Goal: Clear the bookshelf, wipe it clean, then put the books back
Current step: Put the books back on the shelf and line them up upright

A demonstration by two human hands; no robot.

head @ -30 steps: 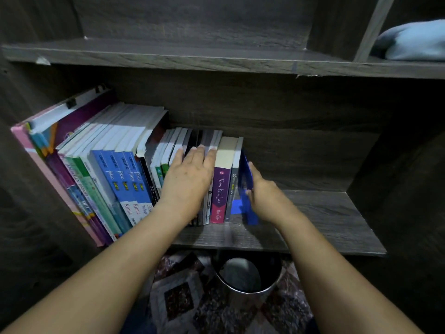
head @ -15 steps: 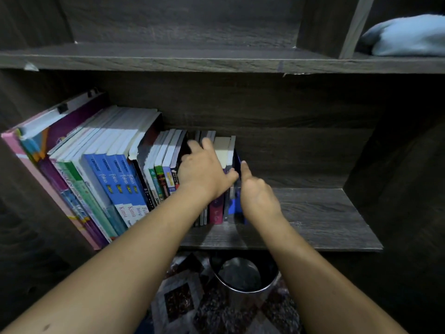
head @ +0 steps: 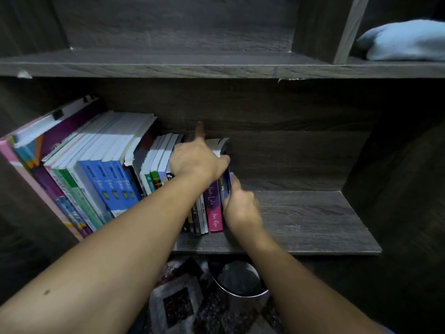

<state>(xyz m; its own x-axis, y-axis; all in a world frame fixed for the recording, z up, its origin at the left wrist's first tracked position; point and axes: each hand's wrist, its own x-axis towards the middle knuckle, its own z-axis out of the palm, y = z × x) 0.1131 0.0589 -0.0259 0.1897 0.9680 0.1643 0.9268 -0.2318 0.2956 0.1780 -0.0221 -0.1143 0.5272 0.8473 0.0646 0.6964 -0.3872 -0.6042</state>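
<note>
- Closest to us, on the floor under the shelf edge: a patterned rug [head: 178,302] and a round metal bin [head: 238,280] standing on it.
- Both bare forearms reach up and forward into the lower shelf [head: 313,220] of the bookshelf.
- Right hand [head: 240,208] is at the right end of the row. We see its fingers [head: 234,180] curled on the dark blue book [head: 226,186], which stands last in line; the hand grips it low, near the spine.
- Just left of that book stands a magenta book [head: 213,208], touching it.
- Left hand [head: 197,162] lies over the top edges of the slim books next to it. One finger [head: 199,130] points straight at the back panel. The rest are hidden, so we cannot tell whether it has hold of anything.
- Farther left, the row of books [head: 113,186] leans left, blue spines in the middle, with a large pink folder [head: 24,169] outermost.
- The right half of the lower shelf shows bare wood grain.
- Above and farthest away: the upper shelf [head: 168,63], with a pale blue cloth [head: 404,42] in its right compartment.
</note>
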